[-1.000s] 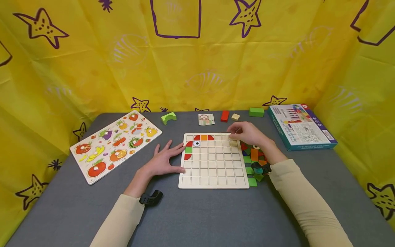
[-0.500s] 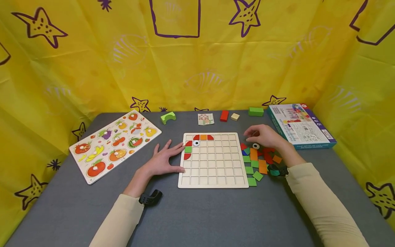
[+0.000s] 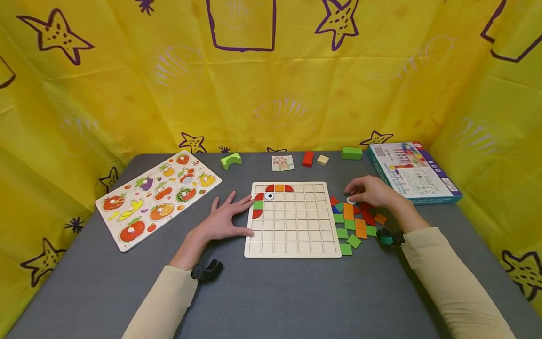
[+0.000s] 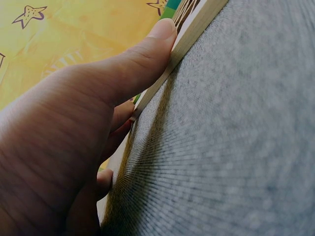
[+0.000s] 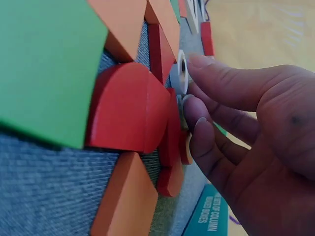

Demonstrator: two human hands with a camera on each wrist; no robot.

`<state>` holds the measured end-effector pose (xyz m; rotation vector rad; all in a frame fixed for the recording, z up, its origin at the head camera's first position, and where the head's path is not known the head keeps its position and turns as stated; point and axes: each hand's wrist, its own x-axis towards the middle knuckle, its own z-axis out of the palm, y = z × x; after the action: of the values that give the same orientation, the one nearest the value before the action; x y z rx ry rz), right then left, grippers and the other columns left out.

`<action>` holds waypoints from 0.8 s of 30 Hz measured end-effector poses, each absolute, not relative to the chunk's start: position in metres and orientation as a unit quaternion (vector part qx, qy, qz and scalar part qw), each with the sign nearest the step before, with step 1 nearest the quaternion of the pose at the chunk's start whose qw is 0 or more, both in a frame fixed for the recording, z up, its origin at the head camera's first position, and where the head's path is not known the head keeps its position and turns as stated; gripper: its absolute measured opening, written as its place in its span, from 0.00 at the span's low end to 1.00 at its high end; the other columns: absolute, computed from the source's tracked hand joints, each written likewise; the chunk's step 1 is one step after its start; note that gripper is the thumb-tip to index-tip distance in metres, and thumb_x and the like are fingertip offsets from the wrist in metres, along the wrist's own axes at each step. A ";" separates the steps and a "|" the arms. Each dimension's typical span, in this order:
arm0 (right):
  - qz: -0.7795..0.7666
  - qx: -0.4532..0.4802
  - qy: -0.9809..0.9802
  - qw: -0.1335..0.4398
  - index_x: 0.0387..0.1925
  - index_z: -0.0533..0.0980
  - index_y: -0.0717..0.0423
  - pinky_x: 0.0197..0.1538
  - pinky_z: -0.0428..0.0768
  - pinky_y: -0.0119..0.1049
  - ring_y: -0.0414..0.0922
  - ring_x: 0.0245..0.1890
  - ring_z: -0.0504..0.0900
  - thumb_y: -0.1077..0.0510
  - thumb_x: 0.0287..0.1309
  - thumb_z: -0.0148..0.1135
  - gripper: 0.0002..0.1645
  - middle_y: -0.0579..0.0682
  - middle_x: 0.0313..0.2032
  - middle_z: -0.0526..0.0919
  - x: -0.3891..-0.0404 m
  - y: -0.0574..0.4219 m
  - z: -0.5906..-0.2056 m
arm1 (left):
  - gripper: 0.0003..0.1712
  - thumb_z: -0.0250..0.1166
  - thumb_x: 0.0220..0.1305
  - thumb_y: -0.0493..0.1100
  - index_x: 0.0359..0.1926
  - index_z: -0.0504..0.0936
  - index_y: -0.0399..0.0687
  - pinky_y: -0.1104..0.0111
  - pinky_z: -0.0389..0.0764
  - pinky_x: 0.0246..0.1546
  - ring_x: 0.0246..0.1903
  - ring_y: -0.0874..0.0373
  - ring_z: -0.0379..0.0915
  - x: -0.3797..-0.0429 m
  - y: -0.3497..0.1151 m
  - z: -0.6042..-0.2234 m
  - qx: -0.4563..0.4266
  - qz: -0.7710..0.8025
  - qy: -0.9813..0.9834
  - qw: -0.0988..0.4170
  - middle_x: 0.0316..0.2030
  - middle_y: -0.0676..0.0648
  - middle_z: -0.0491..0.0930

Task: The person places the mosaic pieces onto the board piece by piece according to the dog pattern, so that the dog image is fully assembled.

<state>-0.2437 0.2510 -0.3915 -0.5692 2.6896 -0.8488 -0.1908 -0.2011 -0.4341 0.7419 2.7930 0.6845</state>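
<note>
The left hand (image 3: 223, 220) lies spread at the left side of a wooden grid board (image 3: 298, 221). Its fingertips and thumb touch the board's edge, and in the left wrist view the thumb (image 4: 142, 56) rests along the rim. On the board's upper left sit red rounded pieces, an orange square (image 3: 279, 188), a green square (image 3: 258, 205) and a white eye disc (image 3: 269, 196). Over the loose pieces at the right, the right hand (image 3: 372, 190) reaches down with bent fingers. Its thumb and fingertips are right at a second white eye disc (image 5: 182, 72), partly hidden in the head view.
Green, orange, red and blue tiles (image 3: 348, 212) lie beside the board's right edge. Behind are a picture card (image 3: 282, 163), a red block (image 3: 308, 158), a tan block, a green block (image 3: 351, 153) and a green arch (image 3: 231, 161). A fruit puzzle (image 3: 158, 200) and a box (image 3: 415, 172) flank them.
The right hand has moved right from the board's upper right corner, then down to the white eye disc among the loose tiles. The left hand and board have stayed put.
</note>
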 end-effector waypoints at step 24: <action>-0.297 -0.203 0.923 0.137 0.41 0.82 0.59 0.45 0.76 0.43 0.49 0.37 0.76 0.61 0.64 0.69 0.06 0.50 0.35 0.82 -0.245 0.248 -0.387 | 0.57 0.72 0.52 0.71 0.77 0.62 0.56 0.34 0.25 0.66 0.77 0.39 0.32 -0.191 -0.201 -0.434 0.246 0.228 0.938 0.088 0.77 0.55 0.54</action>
<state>-0.2445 0.2480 -0.3871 -0.5869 2.6711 -0.8596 -0.1912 -0.2010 -0.4341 0.7322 2.7927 0.6800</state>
